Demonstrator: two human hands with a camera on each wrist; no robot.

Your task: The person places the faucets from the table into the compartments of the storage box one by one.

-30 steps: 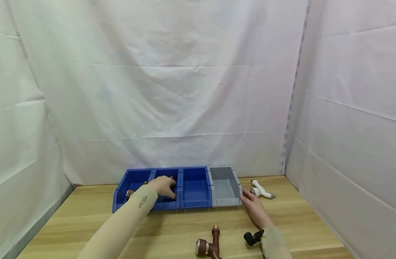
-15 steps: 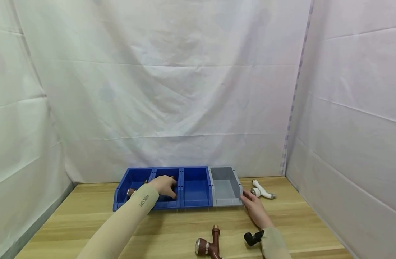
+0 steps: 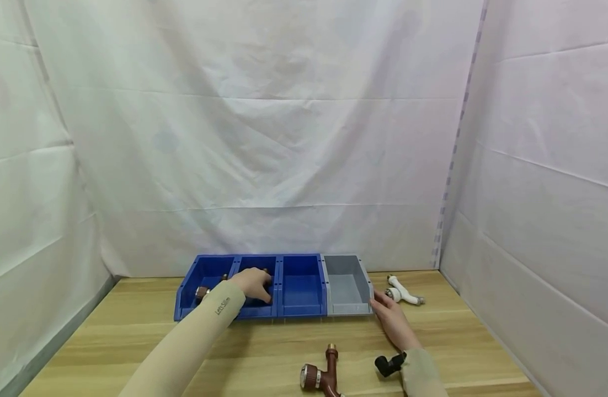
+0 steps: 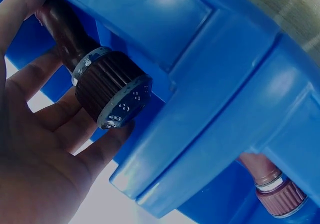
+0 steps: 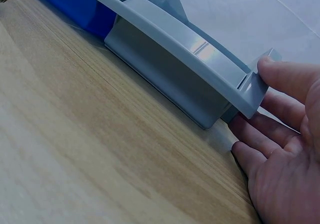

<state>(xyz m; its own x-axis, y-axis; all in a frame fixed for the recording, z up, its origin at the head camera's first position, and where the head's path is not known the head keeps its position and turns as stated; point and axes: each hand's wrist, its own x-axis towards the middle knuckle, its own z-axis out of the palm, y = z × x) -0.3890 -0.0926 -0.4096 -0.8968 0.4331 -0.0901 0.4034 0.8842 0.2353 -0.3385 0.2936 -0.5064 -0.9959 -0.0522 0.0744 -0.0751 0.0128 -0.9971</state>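
My left hand (image 3: 251,284) reaches into the second blue bin (image 3: 256,313) from the left. In the left wrist view, it holds a dark brown faucet (image 4: 111,86) with a ribbed knob, thumb at the pipe end and fingers behind the body. My right hand (image 3: 390,320) grips the front right corner of the grey bin (image 3: 347,309), thumb on the side wall and fingers below the rim in the right wrist view. Another brown faucet (image 3: 202,293) lies in the leftmost blue bin (image 3: 184,295), partly behind the left sleeve.
A third blue bin (image 3: 301,310) joins the row beside the grey one. A white faucet (image 3: 405,296) lies on the wooden table to the right of my right hand. A brown faucet (image 3: 329,376) with a brass end lies near the front edge. White cloth (image 3: 264,154) encloses the back and sides.
The head view has shifted slightly. Both hands stay where they were, the left in the second blue bin and the right at the grey bin's corner.
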